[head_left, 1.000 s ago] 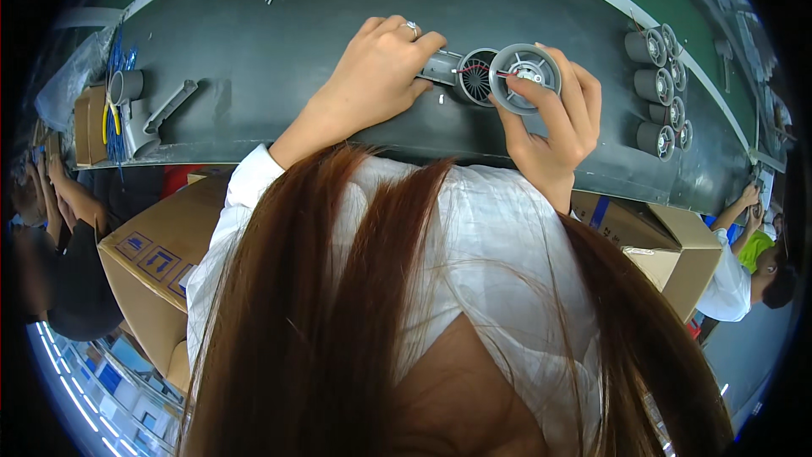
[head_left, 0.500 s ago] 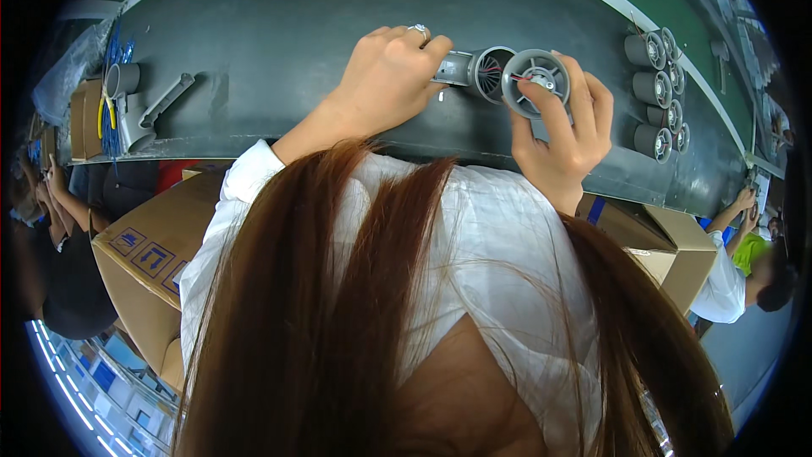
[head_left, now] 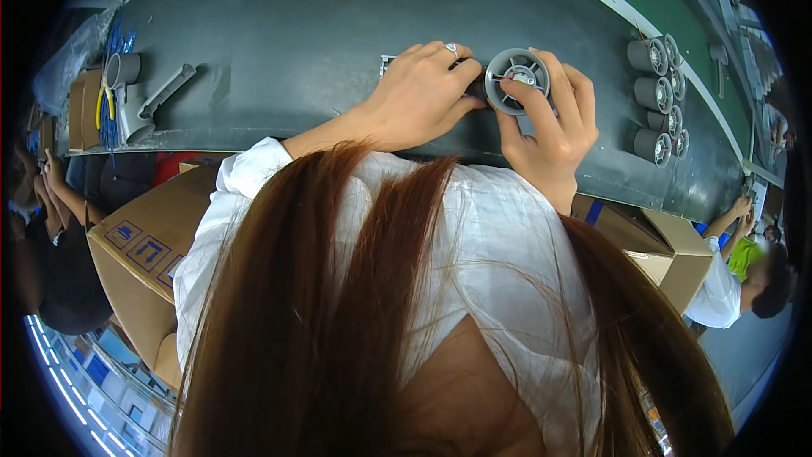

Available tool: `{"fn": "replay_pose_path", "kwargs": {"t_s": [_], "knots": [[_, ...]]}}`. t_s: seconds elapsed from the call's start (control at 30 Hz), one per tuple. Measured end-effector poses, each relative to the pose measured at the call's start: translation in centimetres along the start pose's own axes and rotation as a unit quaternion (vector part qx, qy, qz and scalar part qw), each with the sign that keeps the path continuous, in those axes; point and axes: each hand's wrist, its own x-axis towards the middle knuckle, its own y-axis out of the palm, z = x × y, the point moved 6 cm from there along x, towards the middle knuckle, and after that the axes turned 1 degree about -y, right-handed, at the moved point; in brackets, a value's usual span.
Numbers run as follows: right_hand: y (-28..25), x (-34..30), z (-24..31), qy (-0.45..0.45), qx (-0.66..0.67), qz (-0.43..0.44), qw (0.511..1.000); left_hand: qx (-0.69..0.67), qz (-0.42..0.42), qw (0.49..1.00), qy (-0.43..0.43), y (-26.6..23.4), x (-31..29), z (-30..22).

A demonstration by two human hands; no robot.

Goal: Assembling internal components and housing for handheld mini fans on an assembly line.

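Note:
My left hand (head_left: 423,91) is closed around a grey tubular housing (head_left: 386,63), mostly hidden under the palm and fingers; one end shows past the knuckles. My right hand (head_left: 550,123) grips a round grey fan-motor unit (head_left: 525,74), a ring with spokes and a small metal motor at its hub. The thumb lies across the spokes while the other fingers curl round the ring's right side. The unit sits right up against the housing's end, by my left fingertips. Whether it is seated inside cannot be seen.
Several similar motor units (head_left: 654,95) stand in rows at the right of the dark table (head_left: 296,51). Grey housing parts (head_left: 134,114), blue wires (head_left: 110,127) and a small carton (head_left: 85,110) lie at the left. Cardboard boxes (head_left: 156,228) flank me; other people sit at both sides.
My right hand has brought the motor unit left, against the housing. My left hand has shifted right and slightly nearer, now covering the housing's mouth and the fan inside that showed before.

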Motion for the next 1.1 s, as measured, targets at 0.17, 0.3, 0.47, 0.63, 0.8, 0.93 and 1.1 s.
{"fn": "replay_pose_path", "kwargs": {"t_s": [0.17, 0.3, 0.47, 0.63, 0.8, 0.93, 1.1], "knots": [[0.1, 0.0, 0.0, 0.002, 0.013, 0.002, 1.0, 0.0, 0.002, 1.0, -0.006, 0.4, 0.0, 0.0], [-0.2, 0.1, -0.2, -0.011, 0.039, -0.01, 0.999, -0.042, 0.032, 0.997, -0.052, 0.4, 0.6, 0.2], [0.3, -0.1, -1.1, 0.039, 0.123, -0.022, 0.991, -0.063, 0.038, 0.995, -0.074, 0.6, 0.5, 0.7], [0.6, -0.4, -1.5, 0.083, 0.163, -0.033, 0.983, -0.059, 0.039, 0.994, -0.08, 0.5, 0.5, 1.0], [1.5, -0.8, -2.3, 0.126, 0.204, -0.042, 0.97, -0.075, 0.037, 0.993, -0.084, 0.5, 0.7, 1.5], [2.5, -1.5, -2.9, 0.141, 0.256, -0.079, 0.953, -0.053, 0.025, 0.996, -0.067, 0.0, 0.7, 1.9], [3.0, -2.1, -3.4, 0.151, 0.311, -0.102, 0.933, -0.005, 0.036, 0.998, -0.05, 0.1, 1.1, 1.8]]}}
